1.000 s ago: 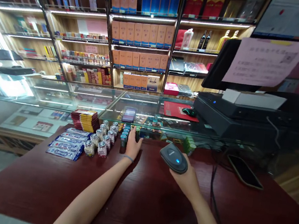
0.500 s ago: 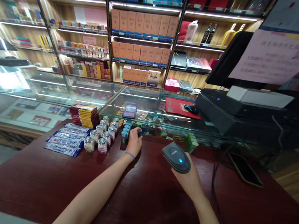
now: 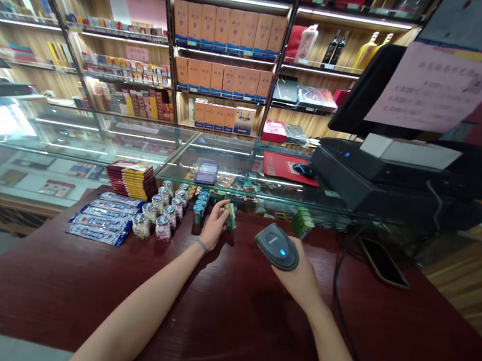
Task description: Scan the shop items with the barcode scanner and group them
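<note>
My left hand [image 3: 215,225], with a thin band at the wrist, is closed on a small green box [image 3: 231,216] at the back of the dark red table [image 3: 221,321]. Just left of it stand small blue-green containers [image 3: 199,207] in a row. In my right hand [image 3: 301,272] is a dark grey barcode scanner [image 3: 277,246], lifted over the table with its blue light on. A group of green boxes [image 3: 302,222] stands behind the scanner. Farther left are several small jars [image 3: 163,227] with silvery lids.
Blue-and-white packets [image 3: 100,222] and a stack of red and yellow packs [image 3: 131,180] lie at the left. A phone [image 3: 384,262] and a black cable [image 3: 337,289] are on the right. A glass counter [image 3: 236,150] and a monitor [image 3: 365,90] stand behind.
My left hand has pulled back slightly, and the green box now shows in its fingers. The scanner stays in my right hand; the view has shifted a little.
</note>
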### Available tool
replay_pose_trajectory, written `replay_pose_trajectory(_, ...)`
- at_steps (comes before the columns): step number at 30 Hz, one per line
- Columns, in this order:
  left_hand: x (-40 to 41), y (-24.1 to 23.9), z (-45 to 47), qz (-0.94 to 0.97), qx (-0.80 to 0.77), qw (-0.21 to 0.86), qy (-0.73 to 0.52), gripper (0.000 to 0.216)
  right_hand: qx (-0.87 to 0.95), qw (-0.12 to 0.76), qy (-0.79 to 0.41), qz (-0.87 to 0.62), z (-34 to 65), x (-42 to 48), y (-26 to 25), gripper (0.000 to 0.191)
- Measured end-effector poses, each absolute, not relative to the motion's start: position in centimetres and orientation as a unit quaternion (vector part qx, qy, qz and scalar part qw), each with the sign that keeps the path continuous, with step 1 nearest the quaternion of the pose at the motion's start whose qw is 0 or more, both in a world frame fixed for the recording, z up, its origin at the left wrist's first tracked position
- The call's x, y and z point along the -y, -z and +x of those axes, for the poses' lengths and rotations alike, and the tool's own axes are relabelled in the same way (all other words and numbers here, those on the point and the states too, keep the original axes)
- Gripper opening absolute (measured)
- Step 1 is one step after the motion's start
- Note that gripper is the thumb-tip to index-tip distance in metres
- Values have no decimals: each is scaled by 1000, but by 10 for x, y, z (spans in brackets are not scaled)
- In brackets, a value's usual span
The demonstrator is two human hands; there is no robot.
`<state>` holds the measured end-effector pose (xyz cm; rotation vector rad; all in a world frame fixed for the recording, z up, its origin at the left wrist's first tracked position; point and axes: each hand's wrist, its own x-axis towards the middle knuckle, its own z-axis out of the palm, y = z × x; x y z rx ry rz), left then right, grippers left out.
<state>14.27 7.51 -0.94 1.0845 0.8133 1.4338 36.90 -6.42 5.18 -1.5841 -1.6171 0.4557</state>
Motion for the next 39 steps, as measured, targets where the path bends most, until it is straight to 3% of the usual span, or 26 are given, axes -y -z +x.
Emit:
replay_pose_trajectory(2, -74, 7, 141, 378, -280, 675, -568, 53, 670, 345, -141, -642, 369, 65, -53, 53)
replay_pose_trajectory(5, -74, 3, 135, 312, -222, 752, -537, 61, 727, 272, -79, -626, 366, 67, -53, 59)
replay_pose_trajectory(10, -75, -1, 130, 290, -188, 770, -536, 61, 781, 221, -29, -583, 358, 70, -55, 60)
replay_pose_trajectory(15, -80, 4, 133, 276, -188, 774, -538, 53, 790, 180, 9, -586, 360, 71, -57, 35)
replay_pose_trajectory(17, -80, 4, 134, 269, -194, 773, -540, 52, 786, 177, 7, -592, 362, 72, -58, 33)
replay_pose_trajectory(25, -72, -4, 132, 322, -216, 740, -550, 61, 737, 245, -33, -629, 371, 69, -62, 42)
replay_pose_trajectory(31, -61, -8, 152, 433, -317, 624, -568, 58, 632, 342, -56, -693, 393, 66, -69, 36)
replay_pose_trajectory(39, -54, -19, 217, 553, -332, 530, -550, 42, 519, 442, -23, -731, 436, 68, -80, 35)
